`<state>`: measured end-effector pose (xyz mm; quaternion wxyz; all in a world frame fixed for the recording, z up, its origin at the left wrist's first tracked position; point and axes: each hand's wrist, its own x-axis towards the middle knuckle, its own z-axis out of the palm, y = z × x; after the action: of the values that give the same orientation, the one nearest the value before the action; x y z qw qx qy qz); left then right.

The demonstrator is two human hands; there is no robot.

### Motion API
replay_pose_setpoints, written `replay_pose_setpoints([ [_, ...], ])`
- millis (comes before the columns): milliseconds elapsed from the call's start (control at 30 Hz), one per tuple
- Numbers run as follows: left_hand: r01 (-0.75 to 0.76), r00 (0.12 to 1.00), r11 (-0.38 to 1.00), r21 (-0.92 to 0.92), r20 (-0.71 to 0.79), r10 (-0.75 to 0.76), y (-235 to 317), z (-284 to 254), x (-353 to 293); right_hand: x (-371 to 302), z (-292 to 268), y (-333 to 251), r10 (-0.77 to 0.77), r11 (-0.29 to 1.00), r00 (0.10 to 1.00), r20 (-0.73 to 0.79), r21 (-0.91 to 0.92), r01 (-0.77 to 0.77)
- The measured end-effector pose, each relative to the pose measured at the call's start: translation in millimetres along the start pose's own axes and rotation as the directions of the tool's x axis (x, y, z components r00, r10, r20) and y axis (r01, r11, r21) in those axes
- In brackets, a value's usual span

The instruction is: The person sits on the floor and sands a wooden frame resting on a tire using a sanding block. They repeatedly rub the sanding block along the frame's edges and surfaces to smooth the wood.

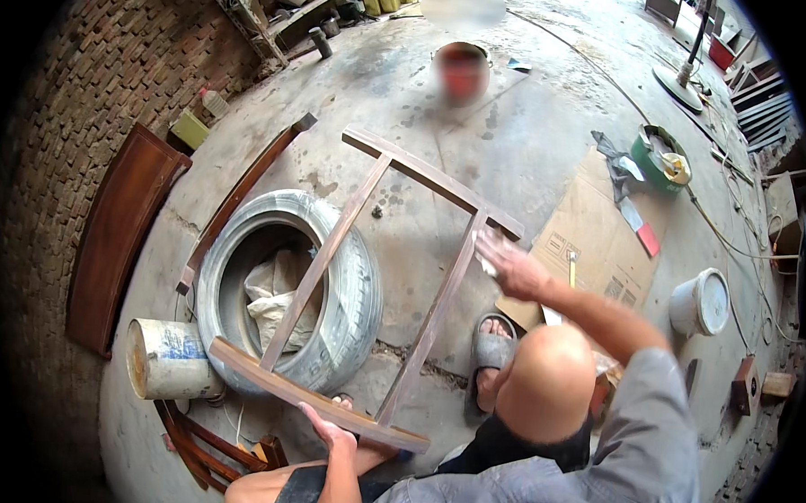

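Note:
A wooden frame (428, 329) of two long bars joined by two cross rails lies tilted over a tyre (365, 295). Its near curved rail rests close to my lap. Around that near rail my left hand (330, 428) is closed, steadying it from below. At the far right corner my right hand (513, 270) presses on the right bar, fingers together and slightly smeared by motion. A small white piece (489, 268), perhaps paper or cloth, shows under those fingers. Inside the tyre sits a pale crumpled sack (275, 295).
Left of the tyre stand a stained white bucket (173, 360), a dark wooden rail (243, 195) and a reddish-brown panel (125, 239). Flattened cardboard (584, 232) lies to the right, near a green basin (661, 159) and a lidded white bucket (699, 302). A red bucket (461, 74) stands farther off.

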<state>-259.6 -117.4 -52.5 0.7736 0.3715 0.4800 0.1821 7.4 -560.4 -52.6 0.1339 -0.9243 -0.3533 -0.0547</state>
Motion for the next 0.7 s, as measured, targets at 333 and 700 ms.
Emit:
replay_pose_setpoints([
  [333,-0.039,0.999,0.987,0.159,-0.014,0.042,-1,-24,11,-6,107,-90,-0.089,0.962,0.996,0.004,0.259,0.085],
  [700,-0.078,0.996,0.982,0.172,-0.026,0.084,-7,-21,14,43,106,-13,0.316,0.928,0.930,-0.189,0.267,-0.261],
])
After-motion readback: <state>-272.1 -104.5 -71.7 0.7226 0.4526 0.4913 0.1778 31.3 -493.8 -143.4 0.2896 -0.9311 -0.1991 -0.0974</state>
